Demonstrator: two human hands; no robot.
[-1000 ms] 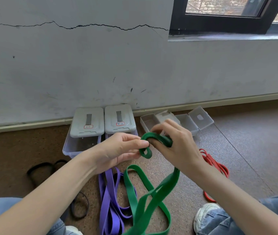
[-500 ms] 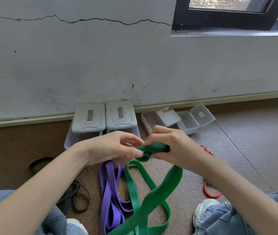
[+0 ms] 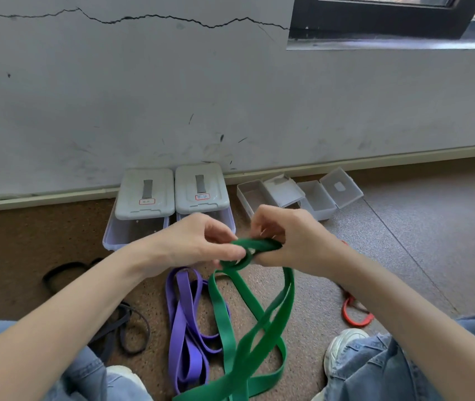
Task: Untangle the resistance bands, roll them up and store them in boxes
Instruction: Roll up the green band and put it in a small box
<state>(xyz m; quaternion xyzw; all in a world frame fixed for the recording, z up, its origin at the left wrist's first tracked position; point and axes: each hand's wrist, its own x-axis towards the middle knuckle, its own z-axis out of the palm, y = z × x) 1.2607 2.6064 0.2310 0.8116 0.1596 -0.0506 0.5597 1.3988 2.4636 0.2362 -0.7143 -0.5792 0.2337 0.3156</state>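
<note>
A wide green resistance band (image 3: 248,322) hangs from both my hands in long loops down to the floor. My left hand (image 3: 198,241) pinches its small rolled end, and my right hand (image 3: 288,241) grips the folded part just to the right. A purple band (image 3: 185,322) lies in loose folds on the floor under them. A red band (image 3: 355,314) shows partly behind my right forearm. Black bands (image 3: 126,328) lie at the left by my knee.
Two translucent boxes with grey lids (image 3: 143,195) (image 3: 201,189) stand against the wall. Two small open white boxes (image 3: 255,195) (image 3: 317,198) sit to their right. My knees in jeans and white shoes (image 3: 343,345) frame the bottom of the view.
Both hands have dropped slightly and turned the green band's end further into a small coil. The hanging loops have swung. The view has tilted a little downward.
</note>
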